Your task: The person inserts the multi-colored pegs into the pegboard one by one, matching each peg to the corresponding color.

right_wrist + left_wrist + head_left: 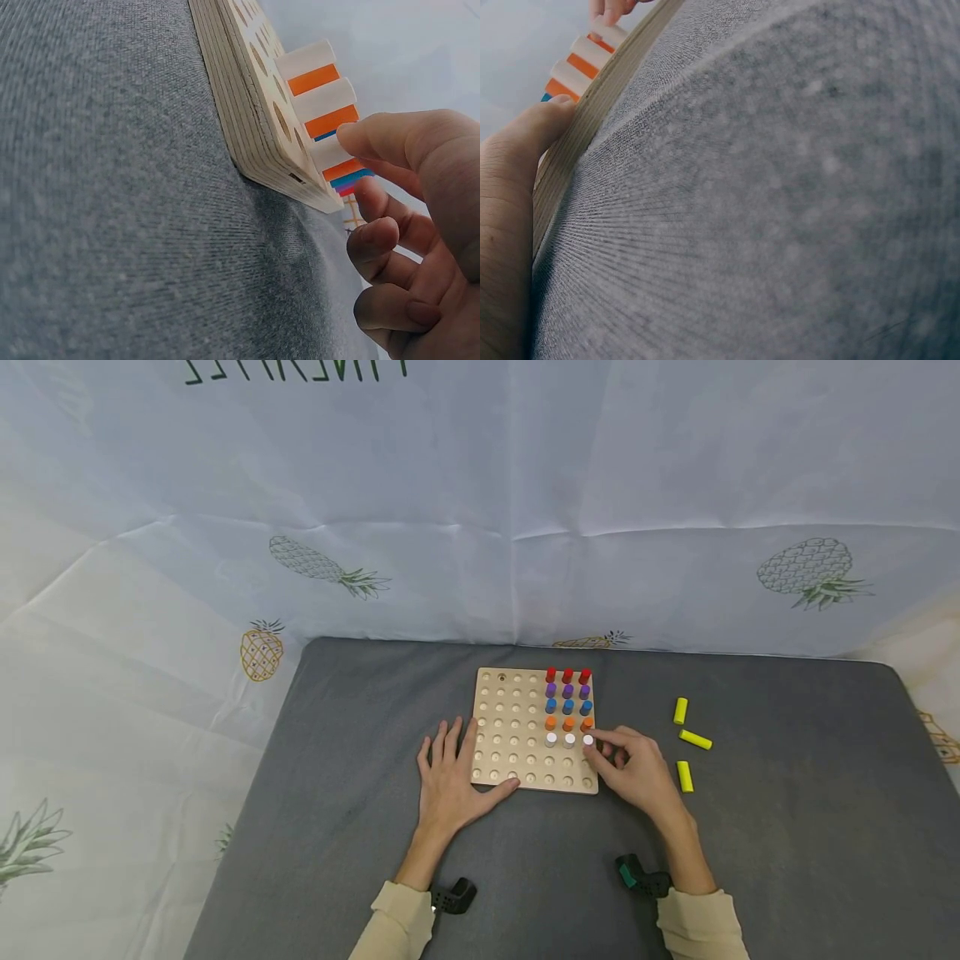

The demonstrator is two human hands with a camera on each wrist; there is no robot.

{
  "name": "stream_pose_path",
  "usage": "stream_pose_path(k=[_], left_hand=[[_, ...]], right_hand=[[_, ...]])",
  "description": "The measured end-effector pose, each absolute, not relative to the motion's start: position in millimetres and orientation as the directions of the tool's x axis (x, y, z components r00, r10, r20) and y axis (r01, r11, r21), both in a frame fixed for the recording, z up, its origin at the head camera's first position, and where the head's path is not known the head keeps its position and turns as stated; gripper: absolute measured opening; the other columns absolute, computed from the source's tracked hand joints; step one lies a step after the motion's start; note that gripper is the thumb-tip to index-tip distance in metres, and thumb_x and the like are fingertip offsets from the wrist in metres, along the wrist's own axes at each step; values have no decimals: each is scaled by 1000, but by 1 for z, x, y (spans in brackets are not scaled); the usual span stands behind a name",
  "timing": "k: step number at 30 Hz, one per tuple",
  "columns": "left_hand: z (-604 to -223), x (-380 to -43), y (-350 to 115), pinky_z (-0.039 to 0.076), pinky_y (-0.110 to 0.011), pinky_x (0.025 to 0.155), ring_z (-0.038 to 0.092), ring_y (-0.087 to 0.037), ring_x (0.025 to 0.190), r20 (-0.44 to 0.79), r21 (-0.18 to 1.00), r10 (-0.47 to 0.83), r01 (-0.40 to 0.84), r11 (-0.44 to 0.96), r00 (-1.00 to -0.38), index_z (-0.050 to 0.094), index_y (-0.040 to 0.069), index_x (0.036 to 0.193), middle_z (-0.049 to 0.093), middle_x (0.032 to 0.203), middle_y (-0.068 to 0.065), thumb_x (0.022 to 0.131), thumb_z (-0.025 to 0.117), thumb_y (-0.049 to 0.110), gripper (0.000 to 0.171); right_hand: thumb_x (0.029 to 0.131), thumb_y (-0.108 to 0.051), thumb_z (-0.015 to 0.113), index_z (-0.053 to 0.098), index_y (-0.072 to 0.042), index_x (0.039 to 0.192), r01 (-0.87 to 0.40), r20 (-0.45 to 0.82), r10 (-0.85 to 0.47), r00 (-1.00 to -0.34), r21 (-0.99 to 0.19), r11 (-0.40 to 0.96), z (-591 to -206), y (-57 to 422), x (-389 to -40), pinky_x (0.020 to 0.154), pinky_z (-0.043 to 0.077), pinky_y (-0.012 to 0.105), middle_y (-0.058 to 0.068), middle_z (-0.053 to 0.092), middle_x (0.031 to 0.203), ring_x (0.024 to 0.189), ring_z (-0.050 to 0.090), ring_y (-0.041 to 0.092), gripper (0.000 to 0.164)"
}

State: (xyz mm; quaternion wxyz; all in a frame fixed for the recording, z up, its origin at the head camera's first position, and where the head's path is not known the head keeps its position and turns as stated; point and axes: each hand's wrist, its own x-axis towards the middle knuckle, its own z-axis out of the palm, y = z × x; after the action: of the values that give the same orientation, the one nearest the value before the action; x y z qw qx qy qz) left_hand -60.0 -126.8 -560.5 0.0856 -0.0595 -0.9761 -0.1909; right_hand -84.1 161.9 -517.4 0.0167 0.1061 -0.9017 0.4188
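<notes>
A square wooden pegboard (506, 732) lies on the table, its right columns filled with rows of red, purple, blue, orange and white pegs. My right hand (634, 768) is at the board's right edge, thumb and index finger pinching the rightmost white peg (328, 153), which stands upright in its row; the other fingers curl loosely. Two more white pegs (324, 100) stand beside it, with orange pegs (332, 120) right behind. My left hand (450, 783) is spread flat at the board's left side, fingertips at that edge and thumb (551, 112) on the near edge.
Three loose yellow pegs (695, 740) lie on the grey cloth (787, 827) right of the board. A pale curtain (465, 585) printed with pineapples hangs behind the table. Each wrist wears a black device (454, 896).
</notes>
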Motion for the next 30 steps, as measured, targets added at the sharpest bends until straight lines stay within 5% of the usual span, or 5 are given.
stream_pose_path(k=[11,23,30], left_hand=[[-561,-60,-127,17,-66,122,30,-40,154,167,378,80,139,915,-983,30,19,162,40,162,-16,74,61,84,114],[-563,-60,-127,18,-66,122,30,-40,154,178,373,83,145,917,-981,30,19,162,40,162,-16,74,58,86,114],[-563,-60,-128,18,-65,122,31,-40,153,172,370,82,141,918,-982,30,19,162,40,162,-16,75,57,87,114]], right_hand=[[87,-9,80,79,-4,108,-206,173,-114,-978,-736,645,-517,167,-80,48,33,21,1,52,72,53,38,2,22],[83,-6,83,80,-2,101,-74,280,219,-935,-755,652,-518,187,-61,48,29,16,2,52,67,51,35,-1,18],[81,-1,83,81,0,99,-71,316,302,-899,-787,613,-524,200,-52,46,28,15,-4,49,65,48,33,-4,18]])
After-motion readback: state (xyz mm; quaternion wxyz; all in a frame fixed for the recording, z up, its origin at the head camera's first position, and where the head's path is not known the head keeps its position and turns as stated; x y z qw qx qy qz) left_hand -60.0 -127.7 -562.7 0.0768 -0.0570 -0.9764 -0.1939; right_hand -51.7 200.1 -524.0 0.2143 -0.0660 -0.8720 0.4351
